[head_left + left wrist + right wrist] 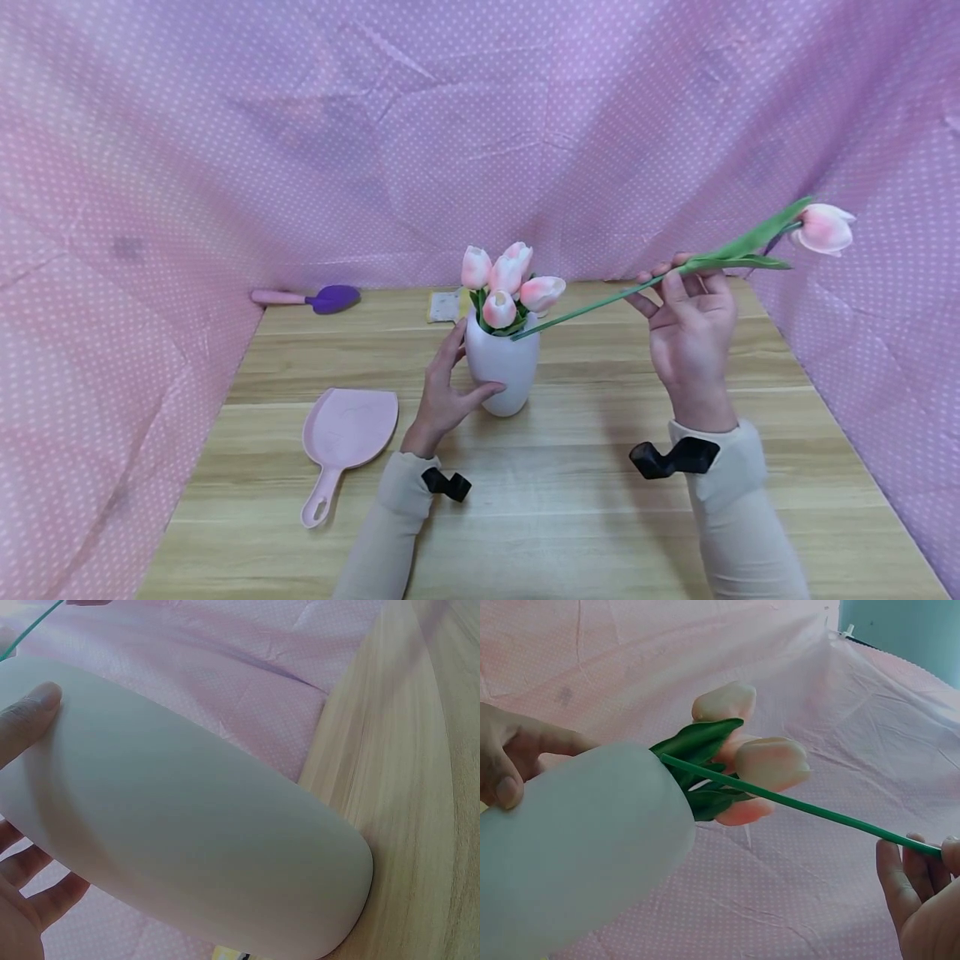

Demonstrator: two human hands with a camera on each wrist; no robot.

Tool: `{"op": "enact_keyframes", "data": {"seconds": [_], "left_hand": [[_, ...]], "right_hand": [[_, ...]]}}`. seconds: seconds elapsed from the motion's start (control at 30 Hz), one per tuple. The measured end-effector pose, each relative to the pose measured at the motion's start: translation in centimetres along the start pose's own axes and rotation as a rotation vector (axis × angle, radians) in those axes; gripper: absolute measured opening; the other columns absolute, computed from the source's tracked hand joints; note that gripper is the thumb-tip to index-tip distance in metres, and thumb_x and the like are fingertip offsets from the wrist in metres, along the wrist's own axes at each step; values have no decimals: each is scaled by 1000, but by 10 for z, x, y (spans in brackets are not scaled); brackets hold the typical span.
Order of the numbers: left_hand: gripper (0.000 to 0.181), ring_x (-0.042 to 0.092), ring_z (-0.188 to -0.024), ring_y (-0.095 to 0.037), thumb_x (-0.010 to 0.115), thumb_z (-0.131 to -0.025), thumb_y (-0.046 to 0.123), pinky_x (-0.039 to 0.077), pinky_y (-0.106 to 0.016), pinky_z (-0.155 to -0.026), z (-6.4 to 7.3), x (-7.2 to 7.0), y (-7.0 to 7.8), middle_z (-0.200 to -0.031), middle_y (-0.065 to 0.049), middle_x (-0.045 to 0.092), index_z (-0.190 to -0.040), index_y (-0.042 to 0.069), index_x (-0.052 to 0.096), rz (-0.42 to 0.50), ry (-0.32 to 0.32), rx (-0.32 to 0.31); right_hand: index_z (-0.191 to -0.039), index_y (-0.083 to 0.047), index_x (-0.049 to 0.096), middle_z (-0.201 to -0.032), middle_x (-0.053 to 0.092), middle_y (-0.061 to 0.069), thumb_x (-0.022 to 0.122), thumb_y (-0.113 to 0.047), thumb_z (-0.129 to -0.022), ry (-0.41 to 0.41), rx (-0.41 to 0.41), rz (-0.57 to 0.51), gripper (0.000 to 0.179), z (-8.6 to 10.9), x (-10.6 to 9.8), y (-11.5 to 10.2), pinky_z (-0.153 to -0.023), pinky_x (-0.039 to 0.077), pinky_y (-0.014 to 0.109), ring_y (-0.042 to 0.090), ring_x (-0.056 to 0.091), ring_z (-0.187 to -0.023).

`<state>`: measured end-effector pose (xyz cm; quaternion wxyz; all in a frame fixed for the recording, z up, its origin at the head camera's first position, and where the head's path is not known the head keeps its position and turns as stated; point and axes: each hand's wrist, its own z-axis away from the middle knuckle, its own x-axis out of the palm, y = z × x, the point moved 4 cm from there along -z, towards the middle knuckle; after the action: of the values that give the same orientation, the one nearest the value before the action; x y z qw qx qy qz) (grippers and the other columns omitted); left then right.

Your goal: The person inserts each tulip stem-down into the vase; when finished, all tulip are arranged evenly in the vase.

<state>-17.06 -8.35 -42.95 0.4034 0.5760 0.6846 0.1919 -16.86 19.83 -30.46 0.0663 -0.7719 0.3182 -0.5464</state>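
Note:
A white vase [501,372] stands on the table with several pink-and-white tulips [504,275] in its mouth. My left hand [448,392] grips the vase's left side, thumb across the front and fingers around the back, as the left wrist view also shows the thumb [34,712] on the smooth wall. My right hand [693,321] pinches a single tulip [823,228] by its green stem, just below the leaves. That tulip lies slanted, its blossom high at the right. In the right wrist view the lower end of the stem [795,804] reaches the vase's rim.
A pink dustpan [351,429] lies on the table left of my left arm. At the back left rests a trowel [333,299] with a purple blade. Behind the vase is a small yellow-edged packet [444,306]. Pink dotted cloth [420,142] hangs around the table.

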Motion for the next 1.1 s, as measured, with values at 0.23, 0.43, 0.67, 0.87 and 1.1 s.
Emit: {"op": "enact_keyframes", "data": {"seconds": [0.23,0.43,0.67,0.87,1.1], "left_hand": [[108,49,-135,-40,90,-65,-4,53,-57,-104,-1,1,0,-152,-25,46,-155,2,30,8,-8,-20],[108,48,-135,-42,90,-66,-5,53,-60,-103,-1,1,1,-152,-26,45,-155,4,29,13,-8,-13],[109,49,-136,-39,90,-64,-6,53,-60,-102,-1,0,0,-151,-25,46,-155,3,31,15,1,-2],[108,49,-134,-43,90,-65,-5,53,-60,-103,-1,0,0,-151,-25,45,-155,3,30,10,-5,-20],[107,48,-135,-44,89,-66,-5,52,-59,-104,-1,0,1,-152,-26,45,-154,1,29,10,-8,-33]], "right_hand": [[-105,9,56,-91,66,18,56,12,-92,-7,-87,20,13,1,7,3,-73,66,43,30,70,-80],[-105,9,56,-91,66,18,58,12,-91,-33,-177,91,15,4,14,3,-73,66,43,29,70,-81],[-107,13,56,-91,68,21,62,13,-90,-160,-217,177,18,10,23,9,-78,66,45,32,73,-84],[-106,13,57,-91,69,20,61,13,-90,-205,-218,215,16,11,26,14,-78,66,44,31,73,-84],[-104,15,57,-89,68,22,63,14,-88,-182,-292,225,18,12,27,10,-76,66,43,33,73,-82]]}}
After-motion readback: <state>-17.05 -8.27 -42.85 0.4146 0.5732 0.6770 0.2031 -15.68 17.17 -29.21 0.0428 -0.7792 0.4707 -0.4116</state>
